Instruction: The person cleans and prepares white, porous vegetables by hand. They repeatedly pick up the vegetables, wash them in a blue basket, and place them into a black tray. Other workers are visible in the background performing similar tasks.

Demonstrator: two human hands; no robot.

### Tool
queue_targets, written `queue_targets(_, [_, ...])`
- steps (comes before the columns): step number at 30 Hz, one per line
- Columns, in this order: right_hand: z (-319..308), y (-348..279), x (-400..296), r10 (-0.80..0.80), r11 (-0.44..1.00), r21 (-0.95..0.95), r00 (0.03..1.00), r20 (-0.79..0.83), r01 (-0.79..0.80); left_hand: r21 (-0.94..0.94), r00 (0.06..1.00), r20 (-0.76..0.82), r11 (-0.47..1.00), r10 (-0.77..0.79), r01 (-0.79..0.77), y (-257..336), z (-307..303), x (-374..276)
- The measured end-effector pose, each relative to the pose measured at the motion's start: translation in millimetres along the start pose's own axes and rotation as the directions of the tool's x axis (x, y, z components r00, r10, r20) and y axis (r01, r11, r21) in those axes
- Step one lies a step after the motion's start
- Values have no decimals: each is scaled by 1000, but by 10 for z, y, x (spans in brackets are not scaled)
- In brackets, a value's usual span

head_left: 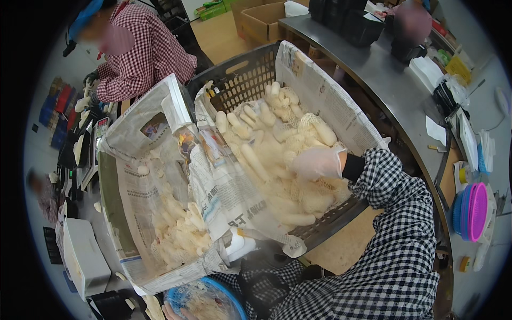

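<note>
Pale bamboo fungi with netted skirts point(252, 160) fill a black plastic crate point(240, 66) lined with newspaper. My right hand point(316, 162), in a thin whitish glove, reaches into them from the right; its fingers are blurred and partly hidden, so its hold cannot be told. At the bottom edge, part of my left hand point(174, 313) shows against the left side of a blue plastic basket point(230, 294), which has a clear plastic liner and pale netted bits inside. To the left, a newspaper-lined box point(134, 200) holds a heap of smaller fungus pieces point(184, 232).
A steel counter point(360, 68) curves along the right, with pink and blue baskets point(476, 212) beyond it. A co-worker in a red checked jacket point(140, 52) works at upper left by a scale point(100, 128). A white foam box point(86, 256) stands at lower left.
</note>
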State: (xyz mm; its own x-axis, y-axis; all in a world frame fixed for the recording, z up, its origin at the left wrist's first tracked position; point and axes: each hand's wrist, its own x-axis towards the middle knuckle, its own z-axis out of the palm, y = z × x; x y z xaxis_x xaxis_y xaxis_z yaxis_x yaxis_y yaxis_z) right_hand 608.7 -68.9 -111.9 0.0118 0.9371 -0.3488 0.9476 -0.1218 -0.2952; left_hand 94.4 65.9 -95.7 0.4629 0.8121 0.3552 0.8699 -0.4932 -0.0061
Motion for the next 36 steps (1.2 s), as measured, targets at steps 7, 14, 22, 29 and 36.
queue_targets(7, [67, -156, 27, -60, 991, -121, 994, -91, 49, 3, 1000, 9, 1000, -22, 22, -19, 80, -21])
queue_targets(14, [54, -69, 39, -19, 998, -55, 991, 130, 26, 13, 999, 1, 999, -46, 46, -24, 108, -21])
queue_targets(22, [375, 337, 231, 60, 953, 235, 877, 478, -193, -6, 999, 11, 999, -32, 32, -117, 75, -43])
queue_targets(29, [346, 272, 255, 96, 981, 102, 874, 476, -163, -4, 996, 61, 998, -64, 64, -148, 50, -94])
queue_targets(36, [33, 525, -89, 143, 728, 609, 938, 315, -315, -35, 994, 65, 996, -84, 87, -97, 25, -71])
